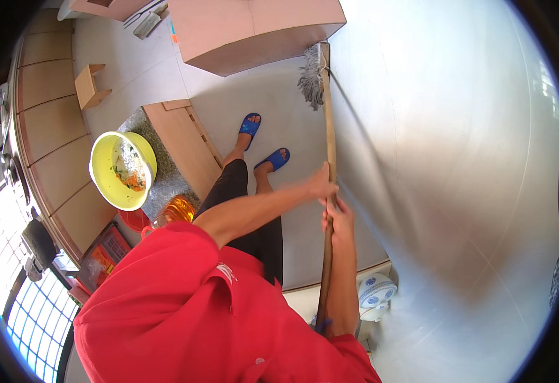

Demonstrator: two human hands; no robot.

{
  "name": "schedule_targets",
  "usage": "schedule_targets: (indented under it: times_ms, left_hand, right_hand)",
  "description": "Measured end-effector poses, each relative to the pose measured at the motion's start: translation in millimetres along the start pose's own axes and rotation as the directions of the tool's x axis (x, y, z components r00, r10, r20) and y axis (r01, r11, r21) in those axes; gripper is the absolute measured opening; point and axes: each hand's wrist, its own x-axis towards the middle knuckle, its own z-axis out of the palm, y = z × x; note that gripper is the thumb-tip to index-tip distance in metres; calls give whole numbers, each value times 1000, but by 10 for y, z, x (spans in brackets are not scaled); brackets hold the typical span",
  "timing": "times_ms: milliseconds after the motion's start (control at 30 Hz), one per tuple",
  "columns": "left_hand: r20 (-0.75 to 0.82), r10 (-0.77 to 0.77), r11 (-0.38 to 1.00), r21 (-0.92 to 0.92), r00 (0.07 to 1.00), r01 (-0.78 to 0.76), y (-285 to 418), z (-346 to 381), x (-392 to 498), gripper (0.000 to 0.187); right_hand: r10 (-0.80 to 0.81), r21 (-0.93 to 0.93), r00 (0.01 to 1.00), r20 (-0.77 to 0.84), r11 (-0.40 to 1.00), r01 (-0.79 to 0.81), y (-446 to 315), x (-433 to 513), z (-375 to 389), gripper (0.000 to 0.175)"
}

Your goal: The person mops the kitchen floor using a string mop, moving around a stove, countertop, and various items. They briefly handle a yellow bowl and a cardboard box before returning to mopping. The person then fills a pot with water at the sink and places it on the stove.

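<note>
A string mop stands with its grey strands (pixel 312 79) down by the foot of the white wall. Its long wooden handle (pixel 330 129) runs back toward my body and passes beside my right forearm. My left hand (pixel 325 184), slightly blurred, is wrapped round the handle at about its middle. Just nearer to me, my right hand (pixel 340 221) grips the same handle, fingers curled about it. The mop's head lies beside the end of a pink cabinet (pixel 265 43). Both feet, in blue slippers (pixel 275 159), are on the grey floor (pixel 260 91) left of the handle.
Left of my legs, a yellow basin (pixel 98 167) with food scraps sits on a granite-topped counter (pixel 157 143), near a bottle of amber liquid (pixel 180 209). A small wooden stool (pixel 88 87) stands farther off. At right are the wall (pixel 432 119) and blue-and-white lidded porcelain (pixel 376 291).
</note>
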Motion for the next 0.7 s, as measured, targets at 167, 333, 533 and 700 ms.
schedule_targets:
  times_ms: [167,333,533,700]
  left_hand:
    - [-49,315,942,137,948,-306,-449,887,-1231,110]
    - [-161,283,939,249,946,-238,-299,519,-552,106]
    - [-314,119,969,245,942,-40,-144,-303,594,90]
    - [-40,35,990,138,999,-29,-275,-332,95,74]
  right_hand:
    - [53,68,998,-33,996,-51,243,-1499,-362,52]
    - [97,41,995,17,994,-97,168,-577,-292,52]
    - [121,-60,980,158,992,-113,-141,1035,122,18]
    - [105,-114,992,74,989,-97,158,410,-257,39]
